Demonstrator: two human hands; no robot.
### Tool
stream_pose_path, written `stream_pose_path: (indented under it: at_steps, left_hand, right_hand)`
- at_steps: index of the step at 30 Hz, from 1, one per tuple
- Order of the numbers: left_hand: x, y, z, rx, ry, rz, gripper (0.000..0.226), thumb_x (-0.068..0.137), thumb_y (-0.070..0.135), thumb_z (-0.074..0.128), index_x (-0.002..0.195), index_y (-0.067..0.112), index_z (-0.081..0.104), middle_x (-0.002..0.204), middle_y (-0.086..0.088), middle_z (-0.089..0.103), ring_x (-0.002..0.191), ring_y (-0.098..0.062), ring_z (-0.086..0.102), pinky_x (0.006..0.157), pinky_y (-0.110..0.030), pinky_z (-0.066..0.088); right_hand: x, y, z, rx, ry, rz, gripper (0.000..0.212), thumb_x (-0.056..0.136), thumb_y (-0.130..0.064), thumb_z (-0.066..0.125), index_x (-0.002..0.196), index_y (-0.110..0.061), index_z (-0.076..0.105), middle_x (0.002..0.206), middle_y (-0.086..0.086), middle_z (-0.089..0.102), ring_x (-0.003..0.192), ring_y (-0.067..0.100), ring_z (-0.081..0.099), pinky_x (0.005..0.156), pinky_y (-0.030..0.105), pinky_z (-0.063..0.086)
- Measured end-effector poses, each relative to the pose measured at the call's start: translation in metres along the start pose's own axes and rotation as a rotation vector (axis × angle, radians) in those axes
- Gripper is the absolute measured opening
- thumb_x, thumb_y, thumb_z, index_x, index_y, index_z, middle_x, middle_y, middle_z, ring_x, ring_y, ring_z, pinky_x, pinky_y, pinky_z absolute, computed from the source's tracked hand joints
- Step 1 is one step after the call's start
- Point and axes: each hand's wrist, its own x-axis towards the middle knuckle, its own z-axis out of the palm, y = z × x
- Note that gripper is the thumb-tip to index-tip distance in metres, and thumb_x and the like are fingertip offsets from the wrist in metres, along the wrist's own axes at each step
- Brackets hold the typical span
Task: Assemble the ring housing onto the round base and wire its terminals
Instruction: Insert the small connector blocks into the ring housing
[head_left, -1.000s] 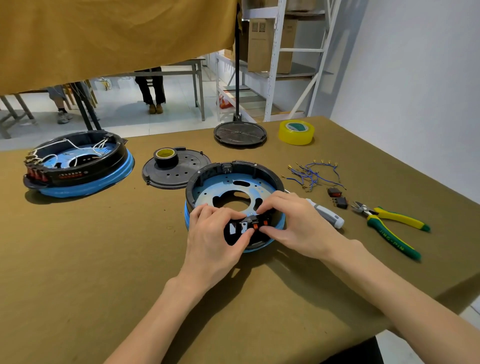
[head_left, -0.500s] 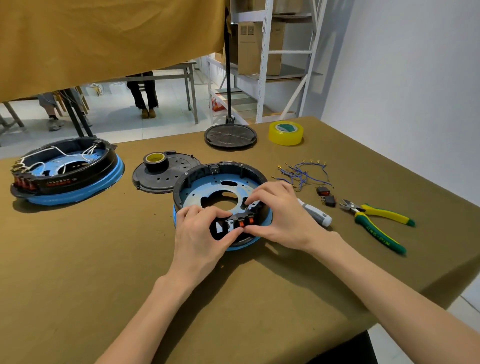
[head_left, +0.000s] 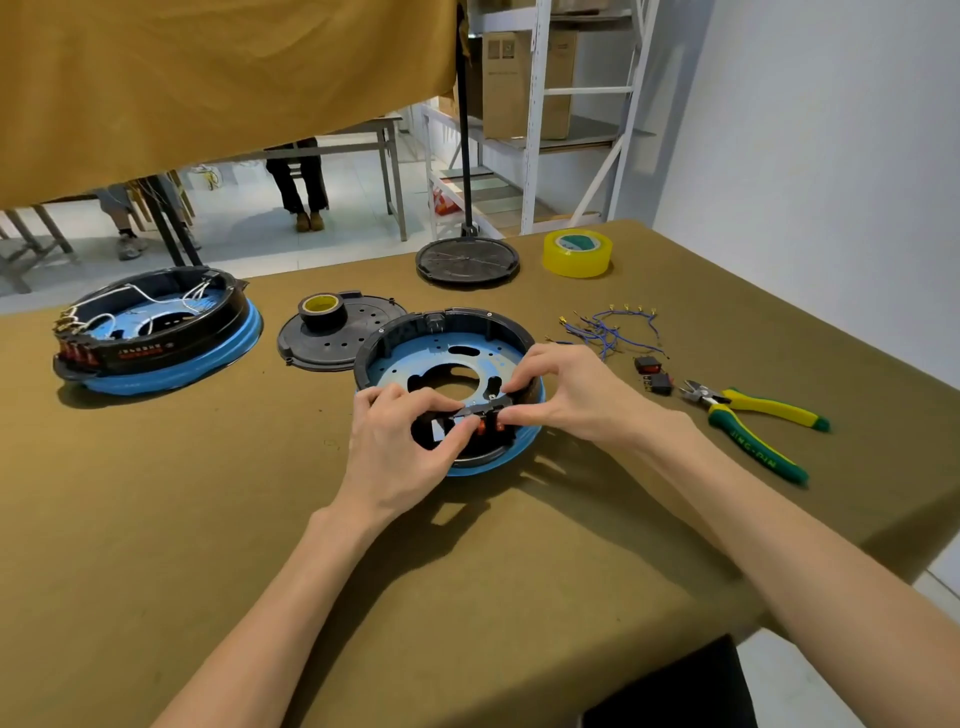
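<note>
Near the middle of the surface, toward its near edge, the ring housing (head_left: 415, 332) is already sitting on the round base (head_left: 488, 465); we are pinching its switch block (head_left: 485, 422) with our left hand (head_left: 400, 447) and right hand (head_left: 571, 389); the block is lying crosswise at the near rim, facing us; the loose wires (head_left: 608, 325) are waiting, so we judge wiring undone.

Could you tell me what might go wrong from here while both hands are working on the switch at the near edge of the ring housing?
1. The left hand and right hand pinch a small switch at the ring housing wall; it could seat crooked or slip.
2. Pressing on the near edge may tip or slide the round base on the cloth.
3. The right forearm lies close to the loose switches and pliers; it could knock them.
</note>
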Motion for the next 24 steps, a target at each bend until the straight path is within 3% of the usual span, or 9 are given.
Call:
stream_pose_path:
  at_steps: [4, 8, 15, 24]
  left_hand:
    - [0.000, 0.006, 0.001, 0.029, 0.007, -0.034, 0.031, 0.084, 0.053, 0.078, 0.097, 0.025, 0.075, 0.087, 0.012, 0.067, 0.084, -0.011, 0.055, 0.085, -0.035, 0.032]
    - [0.005, 0.007, -0.003, 0.000, -0.021, -0.080, 0.025, 0.086, 0.051, 0.076, 0.100, 0.030, 0.078, 0.087, 0.014, 0.068, 0.086, -0.005, 0.054, 0.086, -0.030, 0.027]
    - [0.002, -0.001, -0.012, -0.014, -0.140, -0.132, 0.024, 0.094, 0.040, 0.070, 0.115, 0.029, 0.075, 0.100, 0.008, 0.067, 0.104, -0.016, 0.050, 0.093, -0.034, 0.034]
    - [-0.003, 0.006, -0.010, 0.016, -0.110, -0.096, 0.033, 0.082, 0.048, 0.082, 0.106, 0.030, 0.070, 0.100, 0.012, 0.065, 0.102, -0.009, 0.048, 0.097, -0.033, 0.032]
  right_hand:
    - [-0.002, -0.001, -0.003, -0.006, -0.015, 0.025, 0.026, 0.082, -0.029, 0.086, 0.105, -0.017, 0.080, 0.105, -0.003, 0.068, 0.100, 0.010, 0.064, 0.096, 0.037, 0.051]
    - [-0.002, 0.001, -0.005, -0.035, -0.048, 0.032, 0.027, 0.085, -0.024, 0.082, 0.111, -0.019, 0.080, 0.111, -0.008, 0.068, 0.107, 0.006, 0.063, 0.102, 0.034, 0.049]
    - [-0.003, 0.001, -0.003, -0.043, -0.049, 0.051, 0.026, 0.086, -0.019, 0.080, 0.113, -0.020, 0.079, 0.112, -0.008, 0.068, 0.107, 0.005, 0.062, 0.101, 0.030, 0.047]
    - [-0.003, 0.003, -0.001, -0.029, -0.039, 0.036, 0.030, 0.081, -0.026, 0.086, 0.110, -0.019, 0.080, 0.109, -0.006, 0.068, 0.105, 0.009, 0.063, 0.100, 0.037, 0.050]
